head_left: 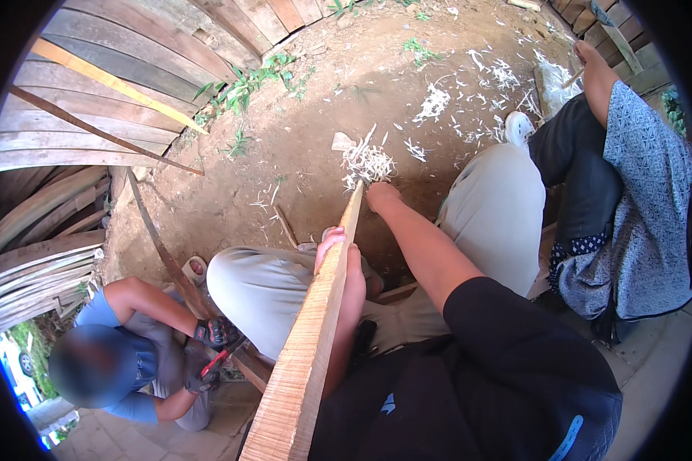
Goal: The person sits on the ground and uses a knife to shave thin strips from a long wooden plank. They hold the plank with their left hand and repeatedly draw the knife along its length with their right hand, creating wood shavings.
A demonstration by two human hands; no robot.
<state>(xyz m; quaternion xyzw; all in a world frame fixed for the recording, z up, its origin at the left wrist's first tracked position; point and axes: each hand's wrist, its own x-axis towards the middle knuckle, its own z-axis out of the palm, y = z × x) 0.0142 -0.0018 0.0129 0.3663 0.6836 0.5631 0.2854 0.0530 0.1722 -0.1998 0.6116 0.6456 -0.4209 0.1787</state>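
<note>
A long, pale wooden beam [304, 346] slants up the middle of the view, its broad near end cut off by the lower edge and its narrow far end standing just short of a heap of curled shavings [369, 163] on the brown dirt ground [346, 84]. The left hand [352, 270] is closed around the beam partway along, fingers lapping over one edge and thumb along the other side; the wood hides the palm. The right hand [382, 196] is curled just beside the far tip, but whatever it may grip is too small and shadowed to make out, so I cannot tell whether it pinches a tool or the wood itself. The beam also covers part of the light trousers [499, 207] beneath it. At lower left, a co-worker's gloved hands [215, 332] are near a red-handled tool [217, 363], its working end hard to discern against a dark plank [162, 242]. At upper right, another person's bare hand [586, 54] holds something thin, its shape unclear near the dark rim; patterned cloth [638, 223] hides much of that body. Board walls [123, 73] bend away into the black border.
</note>
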